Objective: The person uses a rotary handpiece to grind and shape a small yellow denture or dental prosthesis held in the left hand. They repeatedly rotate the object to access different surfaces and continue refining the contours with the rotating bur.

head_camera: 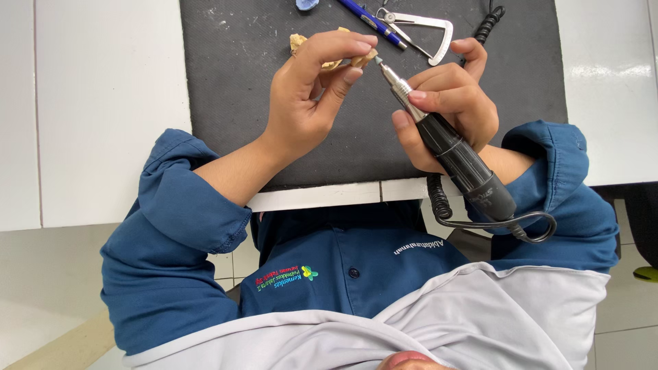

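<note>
My left hand (312,96) pinches a small tan plaster piece (362,59) between thumb and fingertips, raised over the dark grey mat (233,89). My right hand (449,103) grips a black and silver rotary handpiece (452,151) like a pen. Its small tip touches the right end of the tan piece. A coiled black cable (439,199) runs from the handpiece's rear, looping past my right wrist.
On the mat's far edge lie a blue pen (373,20), a metal caliper (428,31), another tan fragment (297,42) and a blue lump (307,4). White tabletop (103,103) flanks the mat on both sides. A second coiled cord (490,20) hangs at the back right.
</note>
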